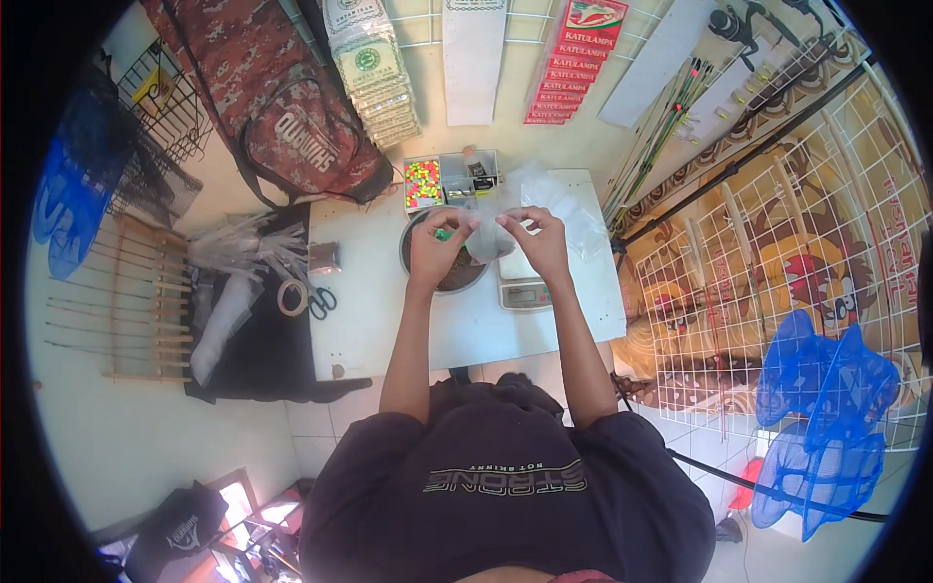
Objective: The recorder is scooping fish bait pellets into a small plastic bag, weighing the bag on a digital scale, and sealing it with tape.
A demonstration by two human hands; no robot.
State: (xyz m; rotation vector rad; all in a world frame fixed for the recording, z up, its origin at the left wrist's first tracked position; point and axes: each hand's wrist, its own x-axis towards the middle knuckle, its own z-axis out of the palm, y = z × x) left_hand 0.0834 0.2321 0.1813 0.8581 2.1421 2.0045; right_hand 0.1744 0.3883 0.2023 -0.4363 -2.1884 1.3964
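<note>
My left hand and my right hand pinch a clear plastic bag between them, each with thumb and fingertips at its upper part. The bag hangs over the right side of a round dark bowl. Brown loose material shows in the bowl, and a green piece lies there, partly covered by my left hand. To the right, under my right hand, stands a white weighing scale with a small display. Whether the bag holds anything is hard to see.
More clear bags lie behind my right hand. A divided box with bright beads stands at the back of the white table. On the left are scissors, a tape roll and a small brown packet.
</note>
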